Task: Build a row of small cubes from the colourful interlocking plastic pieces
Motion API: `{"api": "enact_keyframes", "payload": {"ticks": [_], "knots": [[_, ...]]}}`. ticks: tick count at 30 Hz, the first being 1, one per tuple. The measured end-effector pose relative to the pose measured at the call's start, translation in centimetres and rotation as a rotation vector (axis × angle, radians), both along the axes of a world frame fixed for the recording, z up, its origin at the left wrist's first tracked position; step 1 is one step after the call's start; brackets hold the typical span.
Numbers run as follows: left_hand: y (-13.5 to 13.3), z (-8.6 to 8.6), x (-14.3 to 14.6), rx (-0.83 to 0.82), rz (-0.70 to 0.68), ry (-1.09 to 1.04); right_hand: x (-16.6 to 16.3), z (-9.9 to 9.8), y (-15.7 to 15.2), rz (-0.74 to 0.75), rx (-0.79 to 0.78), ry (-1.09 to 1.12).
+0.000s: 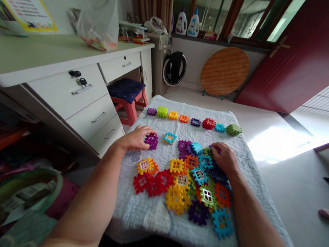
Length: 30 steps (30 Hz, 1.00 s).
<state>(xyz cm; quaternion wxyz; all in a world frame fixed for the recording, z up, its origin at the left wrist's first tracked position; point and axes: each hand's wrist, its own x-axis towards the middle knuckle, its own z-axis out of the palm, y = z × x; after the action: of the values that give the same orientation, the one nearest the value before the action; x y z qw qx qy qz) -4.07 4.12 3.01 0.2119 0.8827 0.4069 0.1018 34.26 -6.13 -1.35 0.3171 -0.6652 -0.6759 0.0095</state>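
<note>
1 left hand [136,138] flat, touching purple tile [151,141]

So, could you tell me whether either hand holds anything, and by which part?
Nothing is clearly held. The left hand touches the left edge of a purple block on the cloth; the right hand rests on the block pile.

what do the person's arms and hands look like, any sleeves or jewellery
The left hand and right hand are bare, no gloves. The left forearm and right forearm are uncovered, with no sleeve in view. No watch or bracelet shows; rings are too small to tell.
</note>
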Motion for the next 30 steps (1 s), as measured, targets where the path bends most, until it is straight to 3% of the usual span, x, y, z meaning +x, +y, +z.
{"api": "enact_keyframes", "payload": {"ticks": [5,18,24,30], "knots": [[-0.3,-0.7,0.8,-0.045,0.009,0.140,0.1,-0.1,0.0,-0.003,-0.007,-0.007],[0.0,-0.6,1.4,-0.015,-0.041,0.093,0.1,0.0,0.0,0.005,-0.009,0.013],[0.1,-1.2,1.8,0.044,-0.041,0.079,0.1,0.0,-0.1,-0.062,-0.006,0.147],[2.0,0.6,0.7,0.141,0.063,0.088,0.3,0.0,-0.2,-0.122,-0.011,0.250]]}}
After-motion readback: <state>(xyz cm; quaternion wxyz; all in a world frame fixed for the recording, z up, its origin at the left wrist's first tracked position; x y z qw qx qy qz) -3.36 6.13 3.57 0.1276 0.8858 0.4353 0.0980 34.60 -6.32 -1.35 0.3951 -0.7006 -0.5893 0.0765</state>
